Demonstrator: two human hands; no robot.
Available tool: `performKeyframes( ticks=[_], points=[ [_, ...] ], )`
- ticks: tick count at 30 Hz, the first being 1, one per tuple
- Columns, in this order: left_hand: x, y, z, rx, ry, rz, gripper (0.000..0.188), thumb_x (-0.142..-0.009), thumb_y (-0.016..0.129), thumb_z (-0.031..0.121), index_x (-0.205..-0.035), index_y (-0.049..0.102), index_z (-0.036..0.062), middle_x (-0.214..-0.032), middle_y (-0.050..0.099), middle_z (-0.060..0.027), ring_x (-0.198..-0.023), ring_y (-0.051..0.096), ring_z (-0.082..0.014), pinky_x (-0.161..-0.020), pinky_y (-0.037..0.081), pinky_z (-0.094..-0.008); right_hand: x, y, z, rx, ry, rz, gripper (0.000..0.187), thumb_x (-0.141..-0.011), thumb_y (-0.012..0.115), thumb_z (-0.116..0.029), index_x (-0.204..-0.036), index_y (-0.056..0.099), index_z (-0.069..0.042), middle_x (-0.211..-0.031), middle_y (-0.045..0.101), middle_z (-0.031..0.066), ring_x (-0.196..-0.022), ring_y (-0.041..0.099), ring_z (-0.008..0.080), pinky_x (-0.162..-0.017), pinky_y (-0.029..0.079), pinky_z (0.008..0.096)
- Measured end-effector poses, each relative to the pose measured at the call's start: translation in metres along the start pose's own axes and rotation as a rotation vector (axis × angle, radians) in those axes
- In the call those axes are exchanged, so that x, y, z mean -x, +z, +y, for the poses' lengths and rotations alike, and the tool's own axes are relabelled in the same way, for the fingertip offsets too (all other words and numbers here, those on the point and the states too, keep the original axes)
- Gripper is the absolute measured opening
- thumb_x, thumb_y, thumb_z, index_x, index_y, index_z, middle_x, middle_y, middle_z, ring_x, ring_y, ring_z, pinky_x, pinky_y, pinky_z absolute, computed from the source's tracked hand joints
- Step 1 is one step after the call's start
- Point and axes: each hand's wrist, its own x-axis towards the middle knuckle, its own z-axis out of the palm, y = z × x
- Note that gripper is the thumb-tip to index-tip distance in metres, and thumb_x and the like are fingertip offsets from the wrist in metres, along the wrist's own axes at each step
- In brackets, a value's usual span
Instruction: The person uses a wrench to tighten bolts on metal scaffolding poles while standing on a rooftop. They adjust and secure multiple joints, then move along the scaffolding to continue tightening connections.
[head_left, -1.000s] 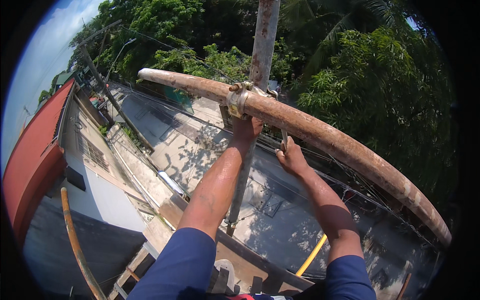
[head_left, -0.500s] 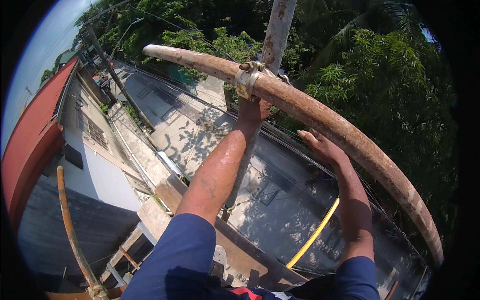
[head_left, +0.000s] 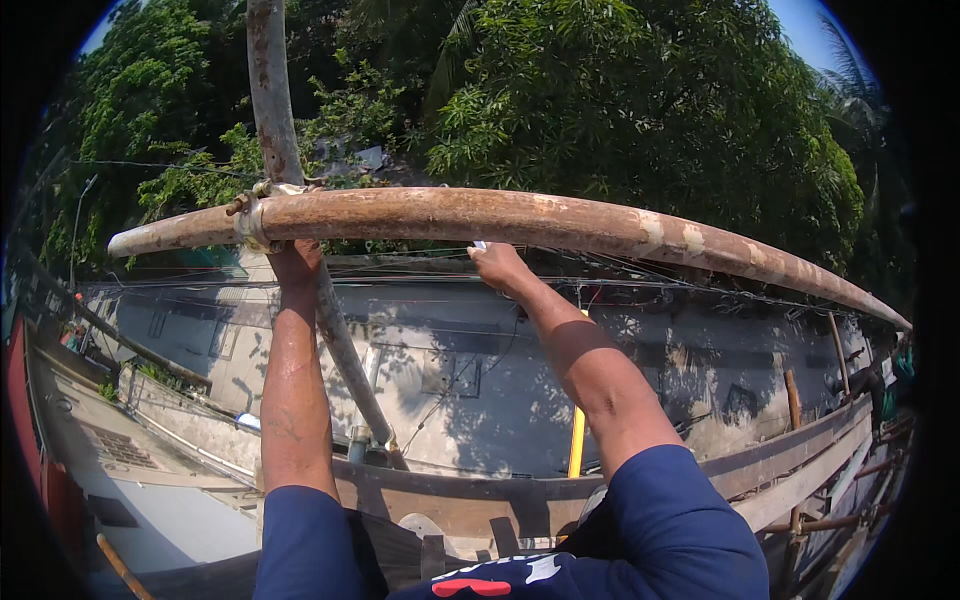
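Observation:
A rusty scaffold pipe (head_left: pixel 560 215) runs across in front of me. Near its left end a metal clamp (head_left: pixel 252 222) joins it to an upright scaffold pole (head_left: pixel 272 95). My left hand (head_left: pixel 297 262) is closed round the upright just under the clamp, its fingers partly hidden by the pipes. Below the middle of the crosswise pipe is my right hand (head_left: pixel 498 264), with its fingers curled. A small whitish bit shows at its fingertips, too small to name, and the pipe's edge hides part of it.
Wooden planks (head_left: pixel 450 500) lie at my front, and a yellow pole (head_left: pixel 577 445) rises beside my right arm. Electric wires (head_left: pixel 400 283) cross beyond the pipe above a concrete street (head_left: pixel 500 420) far below. More scaffold tubes (head_left: pixel 835 522) stand at right; trees (head_left: pixel 640 100) are behind.
My view has swung to the right, so the pipe now lies nearly level. The right hand has gone from open, thumb out, to curled fingers. My left hand has stayed by the clamp.

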Motion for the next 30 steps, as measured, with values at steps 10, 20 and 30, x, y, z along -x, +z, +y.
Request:
performKeyframes(
  ticks=[10,20,30],
  points=[
    [-0.013,-0.049,-0.015,-1.359,-0.426,-0.578,0.073,-0.098,0.061,0.045,-0.148,0.038,-0.0021,-0.147,0.048,-0.024,-0.135,0.049,-0.0379,-0.107,0.042,-0.0431,0.337,-0.209,0.093,0.338,-0.123,-0.256,0.042,-0.099,0.057,-0.043,-0.097,0.064,-0.001,-0.084,0.065,0.021,-0.084,0.063,0.0421,-0.072,0.047,0.0502],
    [0.058,0.133,0.317,-0.387,0.343,-0.37,0.038,-0.092,0.072,0.021,-0.125,0.065,0.0035,-0.098,0.069,-0.0181,-0.088,0.067,-0.038,-0.082,0.053,-0.0432,0.53,-0.264,0.15,-0.849,-0.293,1.228,0.023,-0.104,0.057,-0.025,-0.089,0.053,-0.008,-0.058,0.039,-0.0046,-0.046,0.037,0.0062,-0.046,0.038,0.0249],
    [0.004,0.348,0.416,-0.735,0.275,-1.087,0.064,-0.074,0.085,0.039,-0.123,0.057,0.01,-0.095,0.07,-0.0189,-0.092,0.067,-0.0403,-0.081,0.052,-0.0504,0.57,-0.221,0.138,-1.358,-0.335,1.384,0.024,-0.104,0.051,-0.024,-0.084,0.046,-0.012,-0.056,0.035,-0.0038,-0.045,0.038,0.0095,-0.053,0.043,0.0324]
  ],
)
